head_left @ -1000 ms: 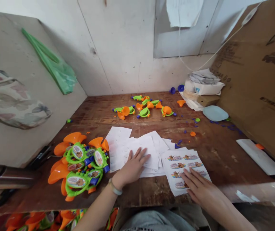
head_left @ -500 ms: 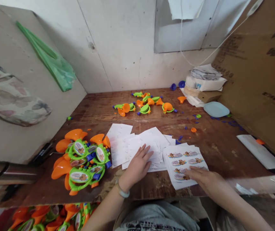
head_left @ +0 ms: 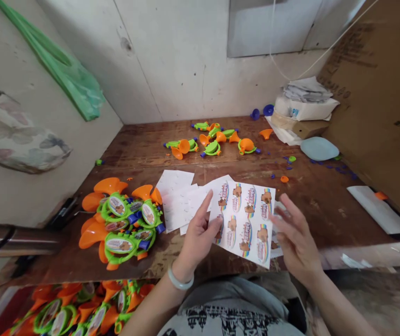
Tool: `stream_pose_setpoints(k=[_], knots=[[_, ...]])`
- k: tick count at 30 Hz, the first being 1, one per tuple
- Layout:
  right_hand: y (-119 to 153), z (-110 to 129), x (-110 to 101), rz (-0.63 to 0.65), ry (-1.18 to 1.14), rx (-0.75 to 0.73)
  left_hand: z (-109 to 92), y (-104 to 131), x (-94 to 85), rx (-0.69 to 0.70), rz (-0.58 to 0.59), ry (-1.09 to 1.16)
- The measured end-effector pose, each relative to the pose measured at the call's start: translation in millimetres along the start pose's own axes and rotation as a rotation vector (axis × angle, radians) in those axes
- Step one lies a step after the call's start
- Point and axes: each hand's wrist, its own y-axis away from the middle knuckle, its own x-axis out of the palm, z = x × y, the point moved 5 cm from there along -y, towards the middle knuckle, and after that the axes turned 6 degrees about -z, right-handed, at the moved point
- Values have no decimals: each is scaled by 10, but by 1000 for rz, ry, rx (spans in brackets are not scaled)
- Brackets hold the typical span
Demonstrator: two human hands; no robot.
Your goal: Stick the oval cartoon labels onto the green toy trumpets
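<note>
A white sticker sheet [head_left: 241, 219], printed with brown cartoon animals and rainbows, is tilted up above the table. My left hand [head_left: 200, 228] grips its left edge, thumb in front. At the sheet's right edge is my right hand [head_left: 296, 240], fingers apart and slightly blurred; I cannot make out whether a fingertip touches the paper. Beneath and to the left lie white backing sheets [head_left: 175, 196]. Part of another printed sheet [head_left: 276, 242] shows behind the held one. Left of the papers is a pile of orange and green plastic toys [head_left: 119, 219] with oval stickers on them.
More toys [head_left: 212, 148] without visible stickers lie toward the wall. Others fill a space below the table edge [head_left: 81, 308]. A steel flask [head_left: 14, 247] stands at far left. At right are a pale blue dish [head_left: 319, 148], a cardboard box [head_left: 382, 116] and small blue pieces.
My left hand has left the white papers and taken hold of a printed sheet, now raised and turned. My right hand has lifted off the printed stack, fingers spread. The view has shifted slightly.
</note>
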Motion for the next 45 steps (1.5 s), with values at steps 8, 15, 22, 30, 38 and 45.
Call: stream_pose_setpoints(k=[8, 15, 22, 30, 38, 45], knots=[[42, -63, 353, 51, -291, 408, -130, 109, -75, 134, -1, -127], [-208, 227, 107, -153, 129, 94, -386, 190, -141, 365, -117, -336], [-363, 388, 198, 21, 372, 4, -444, 228, -118, 293, -139, -220], [-519, 793, 565, 18, 70, -170, -432, 258, -36, 226, -93, -205], [-439, 1211, 295, 254, -312, -479, -410, 115, -398, 200, -366, -73], [-604, 711, 531, 103, 46, -71, -541, 200, -261, 406, -245, -252]])
